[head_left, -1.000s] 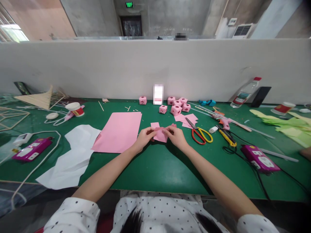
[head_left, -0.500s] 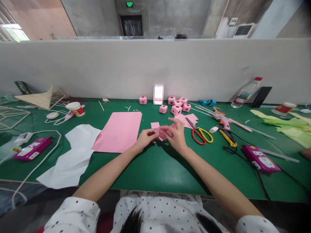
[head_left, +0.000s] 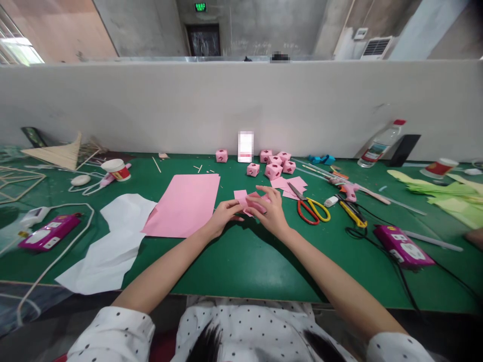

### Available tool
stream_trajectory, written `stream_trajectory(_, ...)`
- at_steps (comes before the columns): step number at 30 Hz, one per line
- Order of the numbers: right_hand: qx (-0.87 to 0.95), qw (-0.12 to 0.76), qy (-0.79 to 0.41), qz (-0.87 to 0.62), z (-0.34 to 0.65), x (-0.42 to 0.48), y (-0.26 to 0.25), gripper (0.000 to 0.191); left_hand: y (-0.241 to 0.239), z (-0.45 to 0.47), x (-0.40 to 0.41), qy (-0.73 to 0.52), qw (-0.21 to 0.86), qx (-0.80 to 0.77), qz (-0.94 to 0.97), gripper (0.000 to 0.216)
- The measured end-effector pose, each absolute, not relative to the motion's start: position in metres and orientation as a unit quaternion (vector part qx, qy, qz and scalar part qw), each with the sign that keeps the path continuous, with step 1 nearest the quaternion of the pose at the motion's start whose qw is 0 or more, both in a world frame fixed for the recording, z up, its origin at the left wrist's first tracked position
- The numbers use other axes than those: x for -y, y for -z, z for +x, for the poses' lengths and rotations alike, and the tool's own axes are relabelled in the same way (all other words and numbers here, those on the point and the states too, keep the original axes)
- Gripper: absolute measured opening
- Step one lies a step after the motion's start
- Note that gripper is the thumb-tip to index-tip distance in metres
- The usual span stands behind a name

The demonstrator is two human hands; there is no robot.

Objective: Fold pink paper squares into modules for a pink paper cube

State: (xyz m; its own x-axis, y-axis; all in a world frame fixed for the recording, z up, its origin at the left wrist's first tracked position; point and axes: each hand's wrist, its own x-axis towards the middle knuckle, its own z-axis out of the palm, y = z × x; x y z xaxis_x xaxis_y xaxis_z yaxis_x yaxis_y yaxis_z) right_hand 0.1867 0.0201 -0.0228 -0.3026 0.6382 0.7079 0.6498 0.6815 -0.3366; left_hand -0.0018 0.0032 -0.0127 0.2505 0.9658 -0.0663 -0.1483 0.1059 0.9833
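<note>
Between my hands, just above the green table, is a partly folded piece of pink paper (head_left: 257, 201). My left hand (head_left: 225, 216) pinches its left side between thumb and fingers. On the other side my right hand (head_left: 272, 211) grips it, with the index finger raised and bent; part of the paper is hidden behind these fingers. A small pink square (head_left: 239, 194) lies beside my left fingertips. Further right are loose pink paper pieces (head_left: 292, 185) with open scissors (head_left: 312, 205) resting partly on them. Several folded pink paper cubes (head_left: 274, 171) sit behind.
A stack of large pink sheets (head_left: 184, 206) and crumpled white paper (head_left: 109, 246) lie left. A phone (head_left: 245, 147) leans on the partition. Right are a glue gun (head_left: 350, 191), a yellow cutter (head_left: 353, 213), a purple box (head_left: 403, 246) and a water bottle (head_left: 381, 146). Paper cups stand at both sides.
My right fingers have shifted and lifted slightly on the folded paper, and it has turned a little. My left hand stays nearly in place. The whole view has moved slightly.
</note>
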Motion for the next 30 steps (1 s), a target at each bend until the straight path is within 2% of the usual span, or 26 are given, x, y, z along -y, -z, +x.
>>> stream_trajectory(3, 0.806, 0.437, 0.007, -0.399, 0.1861, -0.02, 0.0235, 0.023, 0.0139, -0.0013, -0.0033, -0.451, 0.592, -0.418, 0.521, 0.033)
stream_trajectory(9, 0.806, 0.446, 0.014, -0.389, 0.1852, -0.0179, 0.022, 0.017, 0.0158, -0.0003, 0.0002, -0.445, 0.437, -0.435, 0.649, 0.041)
stream_trajectory(19, 0.799, 0.456, 0.013, -0.392, 0.1799, -0.0138, 0.0204, 0.013, 0.0152, -0.0003, 0.0034, -0.501, 0.368, -0.458, 0.635, 0.03)
stream_trajectory(26, 0.791, 0.463, -0.01, -0.4, 0.1807, -0.0133, 0.0182, 0.013, 0.0095, -0.0051, 0.0017, -0.491, 0.267, -0.459, 0.69, 0.024)
stream_trajectory(30, 0.795, 0.46, -0.027, -0.395, 0.1796, -0.011, 0.0166, 0.014, 0.0103, -0.008, -0.0009, -0.488, 0.251, -0.453, 0.702, 0.018)
